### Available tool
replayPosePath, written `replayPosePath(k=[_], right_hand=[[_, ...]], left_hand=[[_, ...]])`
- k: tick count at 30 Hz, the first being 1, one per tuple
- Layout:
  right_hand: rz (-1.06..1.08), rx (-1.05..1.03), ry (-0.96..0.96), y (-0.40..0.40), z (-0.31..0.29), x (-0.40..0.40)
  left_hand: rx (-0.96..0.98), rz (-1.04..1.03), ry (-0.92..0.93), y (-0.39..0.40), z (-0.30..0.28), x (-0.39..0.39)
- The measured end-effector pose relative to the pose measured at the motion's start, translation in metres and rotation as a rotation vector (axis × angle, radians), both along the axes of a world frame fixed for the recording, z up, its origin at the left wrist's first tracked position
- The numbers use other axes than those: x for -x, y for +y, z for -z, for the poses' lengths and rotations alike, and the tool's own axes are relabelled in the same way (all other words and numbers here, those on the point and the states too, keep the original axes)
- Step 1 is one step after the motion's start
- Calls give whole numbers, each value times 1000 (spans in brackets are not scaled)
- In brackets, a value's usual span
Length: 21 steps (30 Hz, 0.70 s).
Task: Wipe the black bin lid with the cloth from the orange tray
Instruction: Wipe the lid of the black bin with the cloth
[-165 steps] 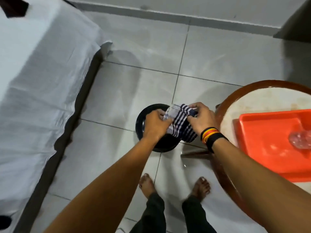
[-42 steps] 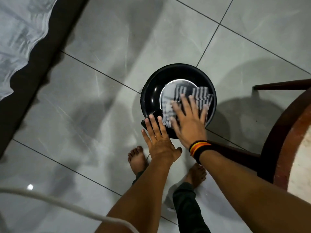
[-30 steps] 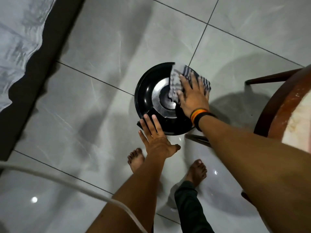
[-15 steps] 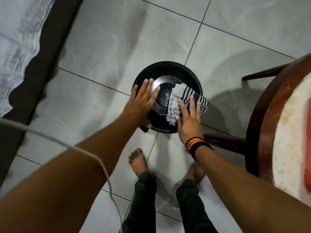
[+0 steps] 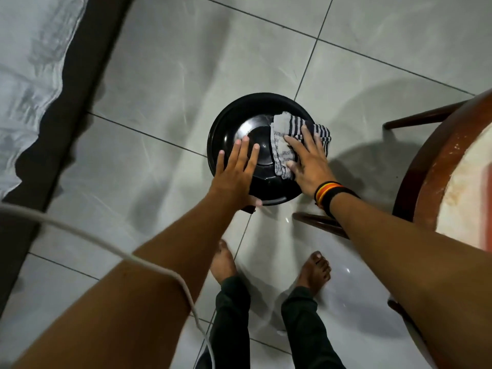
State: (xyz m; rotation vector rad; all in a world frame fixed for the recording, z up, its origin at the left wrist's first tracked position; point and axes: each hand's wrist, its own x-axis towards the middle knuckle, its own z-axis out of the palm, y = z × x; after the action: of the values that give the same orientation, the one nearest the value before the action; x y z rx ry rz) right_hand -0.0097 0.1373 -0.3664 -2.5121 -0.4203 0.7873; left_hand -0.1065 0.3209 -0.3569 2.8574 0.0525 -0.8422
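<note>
A round black bin lid [image 5: 239,115] sits on a bin on the grey tiled floor, right in front of me. A white cloth with dark stripes [image 5: 286,137] lies across the lid's right side. My right hand [image 5: 306,161], with a striped wristband, presses flat on the cloth. My left hand [image 5: 237,171] lies flat with fingers spread on the lid's left front part and holds nothing. The orange tray shows only as a thin orange strip [image 5: 487,203] at the right edge.
A round table with a dark wooden rim [image 5: 431,161] and legs stands close on the right. A bed with a white sheet [image 5: 29,75] runs along the left. A white cable [image 5: 106,243] hangs across my left arm. My bare feet [image 5: 223,262] stand just behind the bin.
My right hand has slid the cloth toward the lid's right rim. My left hand has shifted a little toward the lid's near edge and stays flat on it.
</note>
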Motion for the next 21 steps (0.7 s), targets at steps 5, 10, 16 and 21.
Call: replayPosePath(k=[5, 10, 16, 21], right_hand=[[133, 7, -72, 12, 1, 26], [325, 165, -98, 61, -4, 66], [225, 173, -133, 60, -2, 56], [318, -34, -82, 14, 3, 18]], left_hand=[[-76, 117, 6, 20, -7, -2], [-109, 96, 9, 19, -6, -4], [-111, 78, 2, 18, -2, -8], [-69, 62, 7, 20, -3, -8]])
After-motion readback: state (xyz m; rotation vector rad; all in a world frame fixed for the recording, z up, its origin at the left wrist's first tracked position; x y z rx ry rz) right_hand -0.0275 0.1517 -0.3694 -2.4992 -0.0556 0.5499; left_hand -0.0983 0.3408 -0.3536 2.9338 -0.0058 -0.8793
